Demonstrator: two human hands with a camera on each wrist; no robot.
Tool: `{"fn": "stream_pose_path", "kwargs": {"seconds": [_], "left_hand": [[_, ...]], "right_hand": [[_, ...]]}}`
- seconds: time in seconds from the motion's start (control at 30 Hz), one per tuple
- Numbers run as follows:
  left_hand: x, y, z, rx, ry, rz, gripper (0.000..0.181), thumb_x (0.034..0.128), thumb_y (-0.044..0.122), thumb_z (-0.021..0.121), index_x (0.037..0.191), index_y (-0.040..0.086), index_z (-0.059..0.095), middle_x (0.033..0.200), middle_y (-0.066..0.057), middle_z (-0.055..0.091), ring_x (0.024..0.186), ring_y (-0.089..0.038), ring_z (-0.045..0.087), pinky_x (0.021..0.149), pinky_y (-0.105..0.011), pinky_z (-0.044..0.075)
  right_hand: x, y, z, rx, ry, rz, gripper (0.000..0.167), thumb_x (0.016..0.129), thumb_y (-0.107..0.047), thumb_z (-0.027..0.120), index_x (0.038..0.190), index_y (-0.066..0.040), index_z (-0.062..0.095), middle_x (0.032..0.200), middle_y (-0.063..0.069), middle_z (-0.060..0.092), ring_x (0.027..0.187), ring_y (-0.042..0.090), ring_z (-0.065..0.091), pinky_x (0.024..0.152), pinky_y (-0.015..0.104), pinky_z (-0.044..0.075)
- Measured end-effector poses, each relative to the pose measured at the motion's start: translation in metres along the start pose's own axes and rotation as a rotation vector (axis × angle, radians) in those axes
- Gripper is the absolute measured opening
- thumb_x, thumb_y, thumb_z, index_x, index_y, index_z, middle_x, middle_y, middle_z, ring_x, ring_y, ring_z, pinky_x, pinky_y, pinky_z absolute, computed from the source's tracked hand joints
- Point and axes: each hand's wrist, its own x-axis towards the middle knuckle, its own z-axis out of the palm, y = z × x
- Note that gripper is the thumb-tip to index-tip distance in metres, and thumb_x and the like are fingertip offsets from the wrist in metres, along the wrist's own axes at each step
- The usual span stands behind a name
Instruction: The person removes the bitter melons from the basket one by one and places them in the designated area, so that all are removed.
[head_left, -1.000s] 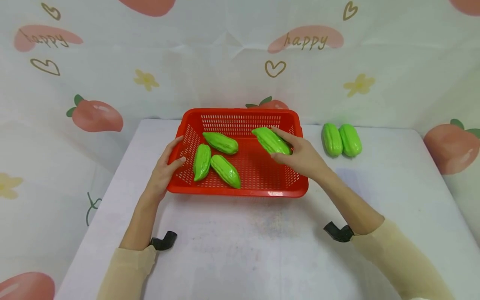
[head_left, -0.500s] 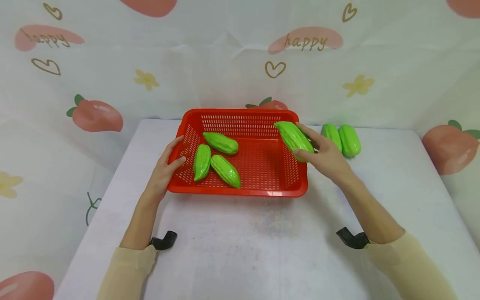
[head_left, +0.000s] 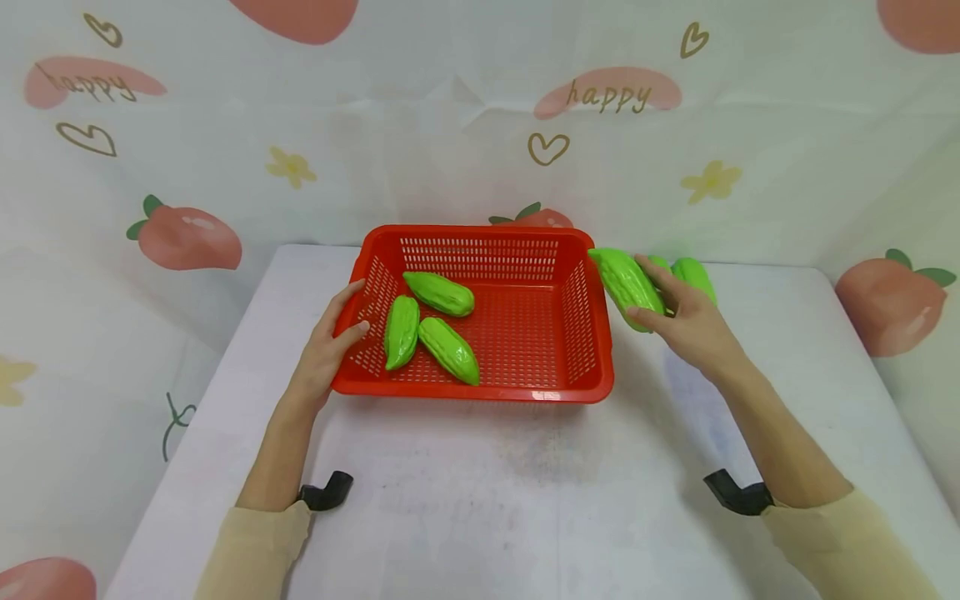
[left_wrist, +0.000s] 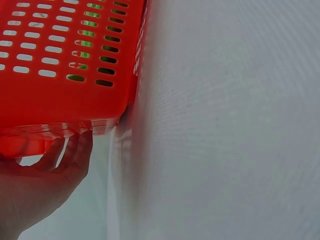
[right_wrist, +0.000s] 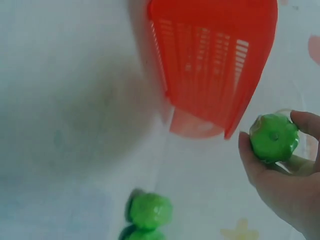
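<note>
My left hand (head_left: 324,350) grips the left end of a red slotted basket (head_left: 480,393); in the left wrist view its fingers (left_wrist: 75,152) curl against the basket wall (left_wrist: 60,102). Inside the basket, toward its left, lie three green ridged vegetables (head_left: 439,293). My right hand (head_left: 693,325) pinches another green vegetable (head_left: 628,287) between thumb and fingers, off the basket's right rim. The right wrist view shows that vegetable (right_wrist: 274,138) end-on, held apart from the basket (right_wrist: 215,60).
Two more green vegetables (head_left: 694,277) lie on the white table (head_left: 480,500) at the back right, partly hidden by my right hand. A patterned cloth (head_left: 420,125) hangs behind the table. Black wrist mounts (head_left: 327,492) stick out near both sleeves.
My right hand has carried its vegetable from over the basket's interior to the right, past the rim. My left hand and the three vegetables in the basket keep their places.
</note>
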Motion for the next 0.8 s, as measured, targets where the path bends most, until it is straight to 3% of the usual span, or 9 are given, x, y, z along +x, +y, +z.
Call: {"fn": "stream_pose_path", "kwargs": {"seconds": [0.23, 0.63, 0.8], "left_hand": [[0.000, 0.000, -0.001, -0.011, 0.000, -0.003, 0.058, 0.1029, 0.022, 0.049, 0.155, 0.037, 0.029, 0.154, -0.005, 0.030, 0.129, -0.031, 0.040, 0.091, -0.029, 0.051], [-0.002, 0.000, -0.001, 0.002, 0.007, -0.023, 0.058, 0.1030, 0.023, 0.050, 0.155, 0.039, 0.029, 0.154, -0.004, 0.031, 0.128, -0.029, 0.040, 0.092, -0.032, 0.050], [-0.001, 0.000, -0.001, -0.003, 0.006, -0.019, 0.058, 0.1031, 0.023, 0.050, 0.155, 0.039, 0.029, 0.154, -0.004, 0.031, 0.129, -0.030, 0.041, 0.090, -0.030, 0.050]], "right_hand": [[-0.007, 0.018, -0.017, -0.053, 0.053, 0.014, 0.072, 0.098, -0.033, 0.062, 0.159, -0.031, 0.023, 0.145, 0.025, 0.040, 0.123, 0.043, 0.047, 0.076, 0.030, 0.042], [-0.006, 0.044, -0.050, -0.116, 0.041, 0.058, 0.074, 0.099, -0.031, 0.062, 0.160, -0.026, 0.020, 0.156, 0.021, 0.031, 0.133, 0.048, 0.041, 0.073, 0.010, 0.037], [-0.007, 0.051, -0.059, -0.125, 0.042, 0.074, 0.072, 0.100, -0.033, 0.058, 0.160, -0.026, 0.018, 0.161, 0.017, 0.024, 0.135, 0.052, 0.037, 0.076, 0.013, 0.035]]}}
